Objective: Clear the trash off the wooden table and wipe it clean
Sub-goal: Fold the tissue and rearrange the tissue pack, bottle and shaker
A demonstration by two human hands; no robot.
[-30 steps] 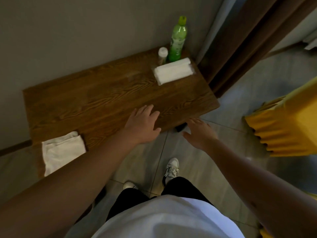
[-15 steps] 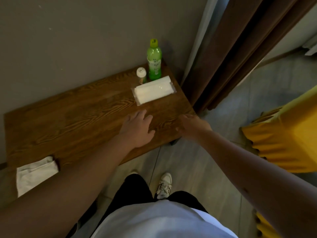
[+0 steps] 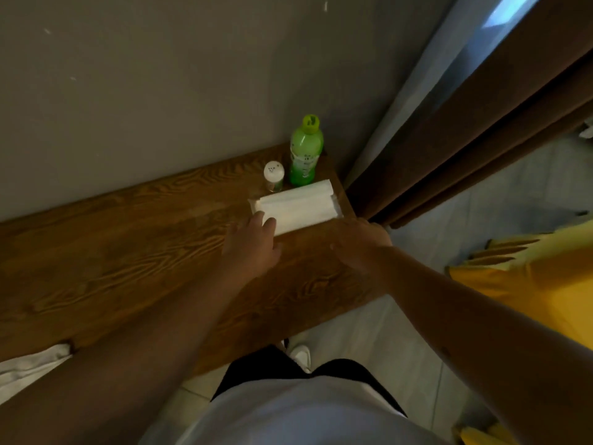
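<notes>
A: Where do the hands sit?
B: Both are over the wooden table (image 3: 128, 252), toward its right end. The left hand (image 3: 253, 245) lies palm down with its fingers spread, the fingertips (image 3: 258, 216) touching the near left corner of the white tissue pack (image 3: 298, 207). It grips nothing.
A: And the right hand (image 3: 359, 242)?
B: It hovers just beside the pack's near right edge, by the table's right edge, fingers loosely curled. Whether it touches the pack, I cannot tell.
A: What else is on the table?
B: A green bottle (image 3: 305, 152) stands upright in the far right corner, against the wall. A small white-capped jar (image 3: 273, 176) stands just left of it. The pack lies just in front of both. A white cloth (image 3: 29, 367) hangs over the near left edge.
</notes>
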